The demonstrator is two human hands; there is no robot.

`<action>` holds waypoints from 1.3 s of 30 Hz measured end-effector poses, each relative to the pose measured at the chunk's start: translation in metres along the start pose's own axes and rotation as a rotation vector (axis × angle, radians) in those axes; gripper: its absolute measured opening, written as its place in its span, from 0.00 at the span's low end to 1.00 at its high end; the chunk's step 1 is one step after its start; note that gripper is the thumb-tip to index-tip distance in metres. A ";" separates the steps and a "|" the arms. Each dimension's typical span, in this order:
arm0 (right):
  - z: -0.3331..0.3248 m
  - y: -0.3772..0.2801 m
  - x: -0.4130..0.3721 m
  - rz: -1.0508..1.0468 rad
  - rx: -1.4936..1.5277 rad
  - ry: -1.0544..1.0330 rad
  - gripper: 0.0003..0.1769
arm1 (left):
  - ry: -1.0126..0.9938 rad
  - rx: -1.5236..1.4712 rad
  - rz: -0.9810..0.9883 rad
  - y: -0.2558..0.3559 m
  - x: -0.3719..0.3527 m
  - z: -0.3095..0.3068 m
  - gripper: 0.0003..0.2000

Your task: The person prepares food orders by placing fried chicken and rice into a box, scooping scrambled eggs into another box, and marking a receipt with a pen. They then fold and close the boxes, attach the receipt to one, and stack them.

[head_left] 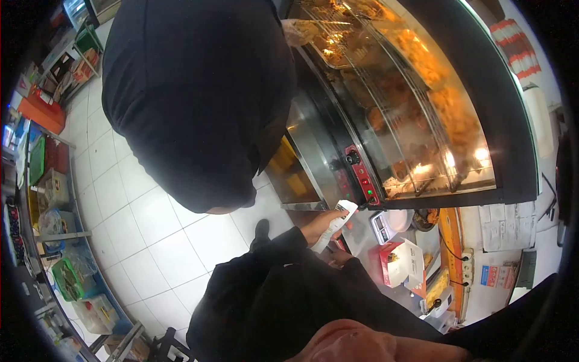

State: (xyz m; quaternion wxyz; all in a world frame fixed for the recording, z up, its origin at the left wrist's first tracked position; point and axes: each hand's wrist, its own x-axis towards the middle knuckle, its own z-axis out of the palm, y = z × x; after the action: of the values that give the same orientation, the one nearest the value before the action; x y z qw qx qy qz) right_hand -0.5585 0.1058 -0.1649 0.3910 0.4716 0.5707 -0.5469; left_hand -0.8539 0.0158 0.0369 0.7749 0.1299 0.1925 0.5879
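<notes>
My left hand (322, 227) is closed around a slim white printed packet (335, 225), which looks like a paper bag held tilted in front of the counter. Just below it is my right hand (341, 258), partly hidden by its dark sleeve. Its fingers look curled near the packet's lower end, but what they hold is not clear. Beyond the hands, on the steel counter, an open red-and-white box (398, 265) has some food inside. A digital scale (381, 228) lies farther along, next to a dark bowl of food (426, 219).
A co-worker in black (199, 90) stands close on the left, a gloved hand (300, 31) holding tongs inside the lit glass warmer (416, 114) of fried food. Control knobs (353, 158) line the warmer's front. Shelves with bins (69, 277) flank the tiled floor (151, 229).
</notes>
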 end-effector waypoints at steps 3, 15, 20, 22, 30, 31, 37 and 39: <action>0.007 -0.004 -0.009 -0.097 0.076 0.056 0.30 | -0.006 0.017 -0.024 -0.003 0.001 0.007 0.20; 0.026 0.035 -0.001 -0.100 -0.685 0.299 0.25 | -0.055 0.157 -0.101 -0.020 0.002 0.034 0.20; 0.041 0.077 0.001 -0.156 -0.487 0.336 0.25 | -0.095 0.252 -0.216 -0.045 0.018 0.034 0.22; 0.050 0.091 -0.001 -0.180 -0.414 0.347 0.24 | -0.209 0.439 -0.260 -0.065 0.045 0.049 0.25; 0.088 0.165 -0.032 -0.217 -0.015 0.453 0.24 | -0.737 0.763 -0.526 -0.182 0.086 0.122 0.36; 0.095 0.178 -0.038 -0.214 0.053 0.474 0.24 | -0.719 0.953 -0.492 -0.213 0.099 0.118 0.37; 0.143 0.290 -0.063 -0.091 0.326 0.672 0.27 | -0.659 1.742 -0.273 -0.359 0.139 0.137 0.40; 0.163 0.353 -0.058 -0.128 0.294 0.752 0.27 | -0.680 1.552 -0.230 -0.396 0.138 0.124 0.39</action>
State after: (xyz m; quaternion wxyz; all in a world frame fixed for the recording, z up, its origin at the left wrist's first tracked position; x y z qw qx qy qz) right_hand -0.2147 -0.0775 -0.2149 0.0487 0.6531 0.6178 -0.4353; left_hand -0.4240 0.0425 -0.0418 0.5369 0.7728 0.3096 0.1364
